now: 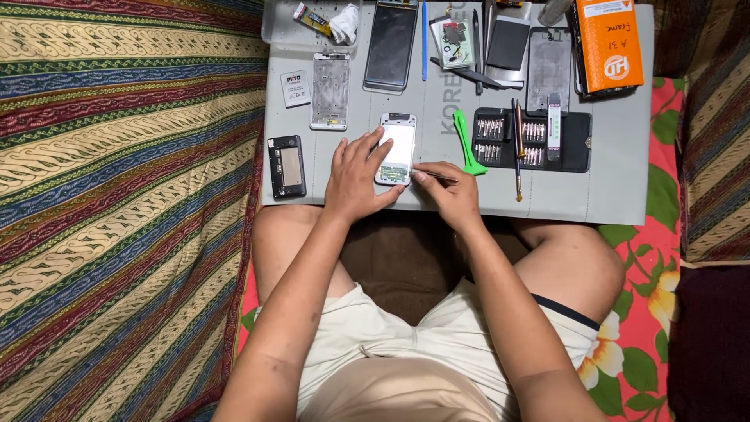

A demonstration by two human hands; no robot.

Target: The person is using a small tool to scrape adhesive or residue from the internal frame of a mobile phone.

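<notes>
An opened white phone body (398, 143) lies on a grey work mat (617, 180) over my lap. My left hand (355, 178) rests on the phone's left side, fingers steadying its lower edge. My right hand (451, 191) pinches thin metal tweezers (434, 175), whose tip points at the phone's lower right corner, where a green circuit board shows.
On the mat lie a green pry tool (466, 144), a black screwdriver bit case (535, 139), a metal phone frame (330, 90), a dark phone screen (391, 45), a black phone part (287, 166), a battery (295, 87) and an orange box (611, 43). Patterned cloth covers the left.
</notes>
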